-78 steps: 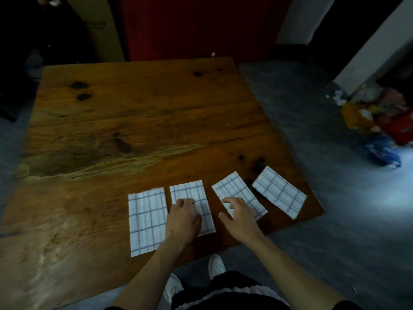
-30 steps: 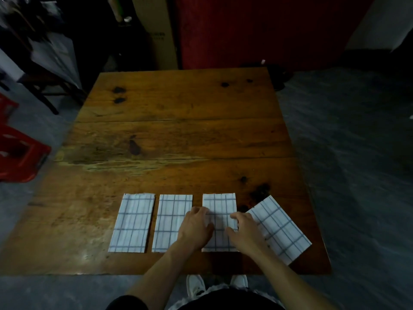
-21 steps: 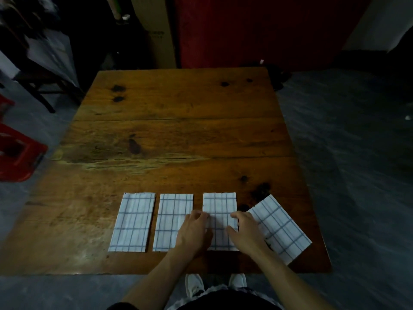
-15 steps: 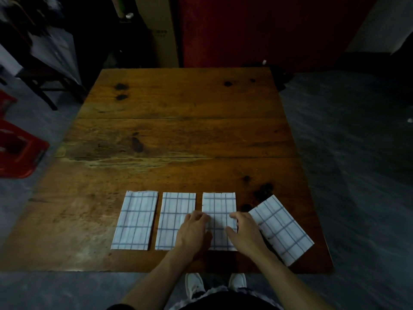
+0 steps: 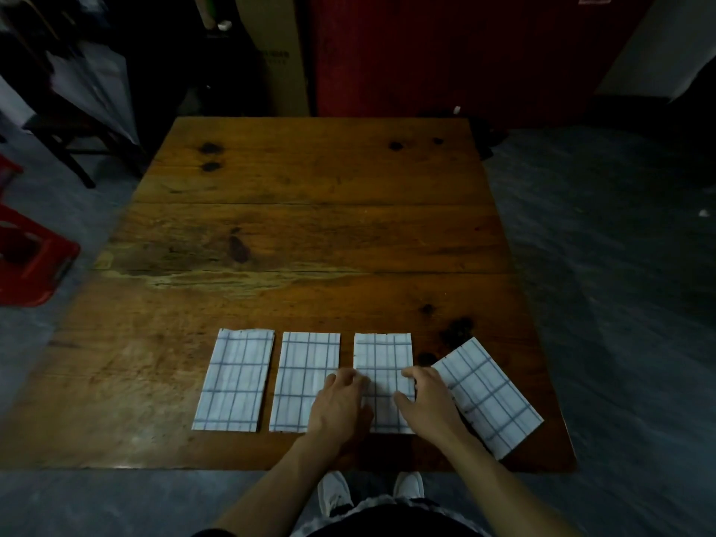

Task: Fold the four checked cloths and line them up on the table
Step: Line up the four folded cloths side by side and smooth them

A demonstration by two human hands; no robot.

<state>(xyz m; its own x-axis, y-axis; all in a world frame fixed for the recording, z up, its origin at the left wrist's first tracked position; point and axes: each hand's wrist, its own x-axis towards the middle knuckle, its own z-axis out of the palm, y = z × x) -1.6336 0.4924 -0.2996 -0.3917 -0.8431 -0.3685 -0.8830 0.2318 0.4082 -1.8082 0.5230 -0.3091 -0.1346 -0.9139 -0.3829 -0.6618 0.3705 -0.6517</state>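
Several folded white cloths with a blue check lie in a row near the front edge of the wooden table. The leftmost cloth and the second cloth lie straight and side by side. The third cloth also lies straight. My left hand rests on its left edge and my right hand rests on its right edge, fingers flat. The fourth cloth lies turned at an angle at the right end, its near corner close to the table's edge.
A red plastic stool stands on the floor at the left. Behind the table are a cardboard box, a red panel and a dark chair. My feet show under the table's front edge.
The third cloth was turned from slanted to straight and now lines up with the two on its left. Both hands stay on it. The fourth cloth has not moved.
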